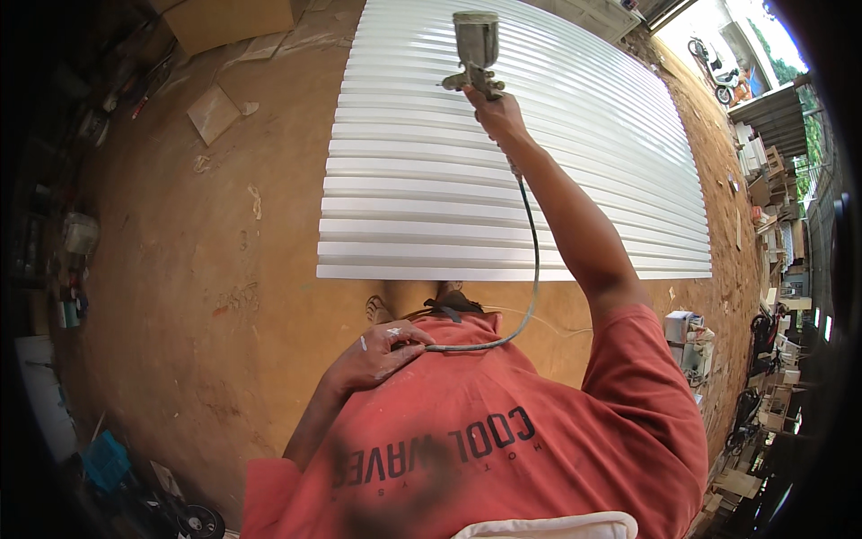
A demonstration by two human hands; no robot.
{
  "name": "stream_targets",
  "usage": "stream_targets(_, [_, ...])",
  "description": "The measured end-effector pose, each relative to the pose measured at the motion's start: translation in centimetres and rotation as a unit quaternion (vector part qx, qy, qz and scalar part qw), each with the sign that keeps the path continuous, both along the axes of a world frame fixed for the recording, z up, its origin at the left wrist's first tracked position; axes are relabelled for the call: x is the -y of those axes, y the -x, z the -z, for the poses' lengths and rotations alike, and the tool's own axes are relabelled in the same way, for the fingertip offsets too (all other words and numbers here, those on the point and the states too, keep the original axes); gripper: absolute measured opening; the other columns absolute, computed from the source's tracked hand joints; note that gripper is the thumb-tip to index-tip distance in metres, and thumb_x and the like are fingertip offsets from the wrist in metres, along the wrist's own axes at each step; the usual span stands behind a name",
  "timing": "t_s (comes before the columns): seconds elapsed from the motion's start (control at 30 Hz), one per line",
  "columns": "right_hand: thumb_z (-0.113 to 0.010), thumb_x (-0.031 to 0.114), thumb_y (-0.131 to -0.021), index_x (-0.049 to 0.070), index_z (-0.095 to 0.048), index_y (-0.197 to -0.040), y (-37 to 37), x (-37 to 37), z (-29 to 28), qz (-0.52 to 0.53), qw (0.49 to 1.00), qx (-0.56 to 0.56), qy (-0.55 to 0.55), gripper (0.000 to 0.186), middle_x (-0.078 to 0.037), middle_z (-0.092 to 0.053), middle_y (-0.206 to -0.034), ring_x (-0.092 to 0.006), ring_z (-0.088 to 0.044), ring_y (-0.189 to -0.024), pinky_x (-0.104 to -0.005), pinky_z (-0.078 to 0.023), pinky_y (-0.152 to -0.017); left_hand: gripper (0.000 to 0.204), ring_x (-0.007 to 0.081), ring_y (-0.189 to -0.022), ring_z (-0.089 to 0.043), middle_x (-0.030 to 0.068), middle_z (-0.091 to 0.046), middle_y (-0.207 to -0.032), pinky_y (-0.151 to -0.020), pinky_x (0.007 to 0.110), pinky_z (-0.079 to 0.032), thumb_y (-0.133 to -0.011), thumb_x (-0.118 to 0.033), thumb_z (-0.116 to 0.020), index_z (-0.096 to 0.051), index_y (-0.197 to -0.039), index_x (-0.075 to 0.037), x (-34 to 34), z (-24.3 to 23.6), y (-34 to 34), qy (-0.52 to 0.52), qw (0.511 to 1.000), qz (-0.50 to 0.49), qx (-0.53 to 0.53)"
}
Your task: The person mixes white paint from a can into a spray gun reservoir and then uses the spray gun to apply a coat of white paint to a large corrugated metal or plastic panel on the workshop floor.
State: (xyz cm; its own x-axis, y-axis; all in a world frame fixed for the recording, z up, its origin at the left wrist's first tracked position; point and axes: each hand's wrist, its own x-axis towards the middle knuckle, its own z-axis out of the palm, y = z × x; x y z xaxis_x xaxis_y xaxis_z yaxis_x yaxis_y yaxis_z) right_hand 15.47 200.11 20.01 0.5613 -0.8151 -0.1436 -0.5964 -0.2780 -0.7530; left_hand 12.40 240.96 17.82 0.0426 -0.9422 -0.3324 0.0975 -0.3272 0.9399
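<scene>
My right hand is raised on an outstretched arm, closed on a metal spray gun with a cup on top, over a white slatted panel of long parallel strips. A thin dark hose runs down from the gun and curves back toward my waist. My left hand, with white paint flecks on it, rests low against my red shirt, its fingers closed on the hose. My sandalled feet show just below the panel's near edge.
A cardboard box and a loose board lie on the dusty floor at upper left. Stacked wood scraps line the right side, with a parked scooter farther back. A blue crate sits at lower left.
</scene>
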Motion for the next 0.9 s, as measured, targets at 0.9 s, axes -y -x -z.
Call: stream_targets(0.9, [-0.062,0.058,-0.086,-0.002,-0.072,-0.101,29.2,8.6,0.7,0.384,0.906,-0.107,0.142,0.063,-0.022,-0.071,-0.095,-0.0357,-0.068,-0.094,-0.0442,-0.050,-0.083,0.017,0.0137,-0.090,-0.061,0.0058,-0.067,-0.097,-0.081,0.029,-0.049,-0.094,-0.009,-0.064,-0.070,-0.109,-0.004,2.6,1.3,-1.8,0.048,0.987,0.153,-0.015])
